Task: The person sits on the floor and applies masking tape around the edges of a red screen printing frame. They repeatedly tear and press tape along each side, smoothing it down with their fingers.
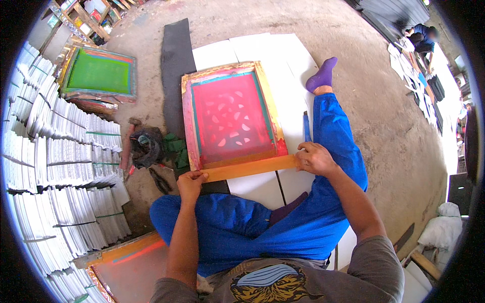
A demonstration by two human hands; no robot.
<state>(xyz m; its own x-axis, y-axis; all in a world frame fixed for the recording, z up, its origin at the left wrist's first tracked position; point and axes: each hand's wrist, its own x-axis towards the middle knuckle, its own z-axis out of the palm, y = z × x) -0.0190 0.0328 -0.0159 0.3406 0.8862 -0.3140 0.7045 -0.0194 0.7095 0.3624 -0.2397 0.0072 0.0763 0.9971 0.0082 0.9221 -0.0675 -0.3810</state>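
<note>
A screen-printing frame (277,113) with a wooden rim and a pink mesh lies in front of me; pale petal-like shapes show in its middle. Along its near edge stretches a strip of orange-brown tape (247,168). My left hand (191,183) pinches the left end of the strip between thumb and fingers. At the other end, my right hand (314,157) grips the tape close to the frame's near right corner. The strip is held taut and slants up slightly to the right. Whether it touches the wood, I cannot tell.
White boards (298,55) lie under the frame, with a black strip (176,60) alongside. A narrow blue tool (306,126) rests by my right leg. Bundled white stacks (65,166) fill the left. A green screen (98,71) stands far left. Another person (423,39) bends at far right.
</note>
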